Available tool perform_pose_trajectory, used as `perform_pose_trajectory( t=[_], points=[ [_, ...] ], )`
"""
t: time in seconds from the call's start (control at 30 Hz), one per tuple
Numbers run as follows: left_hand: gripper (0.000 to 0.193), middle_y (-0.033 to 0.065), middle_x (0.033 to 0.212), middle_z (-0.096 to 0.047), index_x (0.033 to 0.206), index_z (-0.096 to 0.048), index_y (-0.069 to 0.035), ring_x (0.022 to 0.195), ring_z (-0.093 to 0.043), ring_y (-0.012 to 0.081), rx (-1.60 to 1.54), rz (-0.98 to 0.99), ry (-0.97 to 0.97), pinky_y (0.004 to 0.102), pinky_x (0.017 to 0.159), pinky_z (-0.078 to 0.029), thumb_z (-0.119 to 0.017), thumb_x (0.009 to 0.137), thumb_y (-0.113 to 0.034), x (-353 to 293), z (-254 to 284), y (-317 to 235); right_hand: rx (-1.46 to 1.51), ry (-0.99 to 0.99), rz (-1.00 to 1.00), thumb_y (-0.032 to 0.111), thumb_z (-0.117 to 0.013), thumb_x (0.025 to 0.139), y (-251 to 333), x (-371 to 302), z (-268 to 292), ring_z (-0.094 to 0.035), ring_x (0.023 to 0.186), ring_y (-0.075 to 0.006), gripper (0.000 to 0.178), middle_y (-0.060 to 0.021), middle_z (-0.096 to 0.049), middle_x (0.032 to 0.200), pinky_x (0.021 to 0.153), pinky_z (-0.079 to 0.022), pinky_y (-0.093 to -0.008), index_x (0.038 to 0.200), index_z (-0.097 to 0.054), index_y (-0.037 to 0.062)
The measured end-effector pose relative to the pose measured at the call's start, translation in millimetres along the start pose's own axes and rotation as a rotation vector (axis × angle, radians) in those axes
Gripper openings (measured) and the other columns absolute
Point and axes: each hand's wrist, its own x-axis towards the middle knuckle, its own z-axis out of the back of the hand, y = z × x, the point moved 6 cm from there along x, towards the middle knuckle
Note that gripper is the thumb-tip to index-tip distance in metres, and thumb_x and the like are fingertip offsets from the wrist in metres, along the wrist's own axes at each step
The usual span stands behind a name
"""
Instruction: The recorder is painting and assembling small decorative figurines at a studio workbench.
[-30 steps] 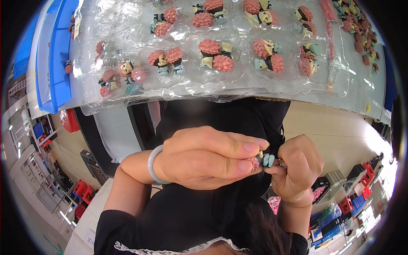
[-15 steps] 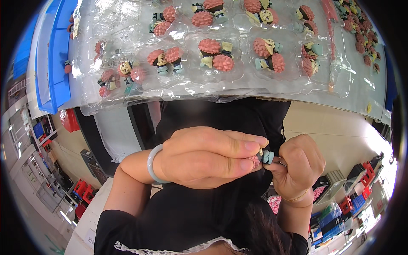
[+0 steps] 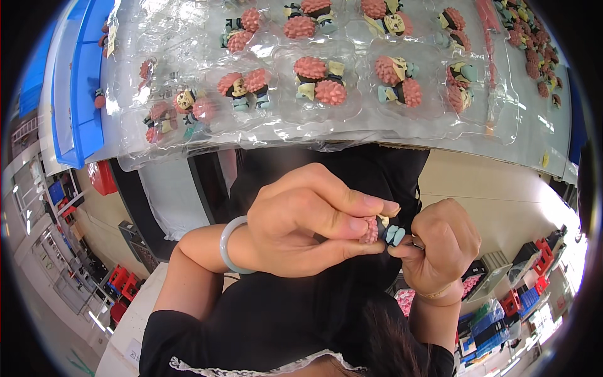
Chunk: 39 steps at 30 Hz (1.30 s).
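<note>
My left hand [image 3: 295, 220], with a pale bangle at its wrist, pinches a small figurine [image 3: 394, 235] between thumb and fingertips. The figurine lies on its side: its bumpy pink head is partly covered by my fingers, and its light blue lower end points right. Curled into a fist, my right hand [image 3: 445, 242] meets that blue end with its thumb tip. A small dark bit shows between the right thumb and finger, too little to name. Beyond my hands, a clear plastic blister tray [image 3: 282, 125] on the table holds several similar pink-headed figurines [image 3: 330, 93].
A blue plastic bin [image 3: 88, 135] stands at the table's left side. More figurines [image 3: 534, 53] lie heaped at the far right. Below the table edge on the left hangs a red bag-like thing [image 3: 102, 178]. Crates [image 3: 527, 295] and boxes stand in the background on the right.
My left fingers have spread and shifted their pinch, baring more of the figurine's pink head. The figurine has turned slightly. My right hand has hardly moved.
</note>
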Motion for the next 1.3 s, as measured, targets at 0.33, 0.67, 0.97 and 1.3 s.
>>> perform_pose_trajectory(
  t=[0.33,0.67,0.97,1.3],
  points=[
    [0.022,0.0138,0.084,-0.056,0.078,-0.055,0.0,0.076,-0.063,0.0235,0.066,-0.063,0.005,0.0286,0.066,-0.054,-0.069,0.063,0.006,-0.4,-0.4,-3.7,-0.01,0.026,0.0,0.029,-0.069,0.063,0.4,-0.7,-1.8,-0.04,0.043,-0.0173,0.031,-0.0024,-0.038,0.052,0.037,-0.032,-0.0262,0.064,-0.049,0.0055],
    [0.02,0.0139,0.084,-0.057,0.075,-0.056,0.0,0.075,-0.063,0.0234,0.079,-0.064,-0.01,0.0277,0.064,-0.054,-0.07,0.063,0.006,1.1,-1.0,-3.8,0.001,0.032,-0.019,0.027,-0.07,0.061,-1.5,-1.3,-2.1,-0.041,0.044,-0.0174,0.03,-0.0023,-0.039,0.053,0.038,-0.032,-0.0263,0.064,-0.049,0.0056],
    [0.039,0.0114,0.102,-0.05,0.091,-0.048,-0.006,0.089,-0.058,0.0347,0.199,-0.01,0.256,0.038,0.072,-0.052,-0.068,0.062,0.011,0.8,-2.0,-6.1,0.01,0.066,-0.047,0.026,-0.07,0.062,-3.6,-0.9,-3.1,-0.041,0.043,-0.0182,0.029,-0.003,-0.039,0.053,0.038,-0.032,-0.027,0.066,-0.049,0.0053],
    [0.039,0.0115,0.104,-0.054,0.091,-0.05,-0.006,0.089,-0.059,0.0306,0.297,-0.047,0.277,0.0344,0.069,-0.053,-0.07,0.061,0.008,-1.1,-1.5,-8.8,0.137,0.096,-0.129,0.022,-0.07,0.063,-6.3,0.2,-6.4,-0.04,0.044,-0.0199,0.027,-0.0041,-0.039,0.053,0.038,-0.032,-0.0285,0.062,-0.048,0.0051]
  ],
)
